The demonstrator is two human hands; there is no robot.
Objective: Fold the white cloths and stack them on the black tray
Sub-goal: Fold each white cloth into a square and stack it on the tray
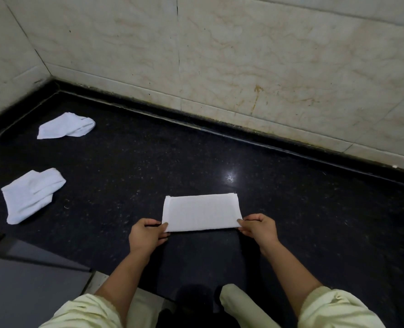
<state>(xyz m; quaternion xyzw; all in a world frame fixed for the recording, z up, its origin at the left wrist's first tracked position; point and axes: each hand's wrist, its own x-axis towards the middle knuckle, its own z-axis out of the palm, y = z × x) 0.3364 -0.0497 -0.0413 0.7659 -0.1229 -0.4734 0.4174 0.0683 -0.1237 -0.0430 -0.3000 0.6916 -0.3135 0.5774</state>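
Two pale yellow sleeves, the left sleeve [85,311] and the right sleeve [336,308], fill the bottom edge, with bare forearms reaching forward from them over a black speckled stone tabletop [291,209]. The left hand [146,235] pinches the near left corner of a folded white cloth [201,213]. Its thumb lies on top of the corner and its fingers [163,236] are curled under the edge. The right hand [259,227] grips the near right corner the same way, thumb on top and the other fingers tucked beneath. The cloth is a neat, wide rectangle lying flat on the tabletop in the middle of the view, its long sides running left to right and its near edge held between the two hands.

Well apart from it, at the left, lie two more cloths. A crumpled white cloth [66,126] sits near the back corner, and a loosely bunched white cloth [31,195] lies closer to the person. Neither touches the other.

A bright spot of reflected light [229,177] shows on the stone just beyond the folded cloth. Behind the tabletop rises a wall of veined, stained marble tiles [243,55]. At lower left a flat grey surface [30,280] adjoins the tabletop; what it is cannot be told.
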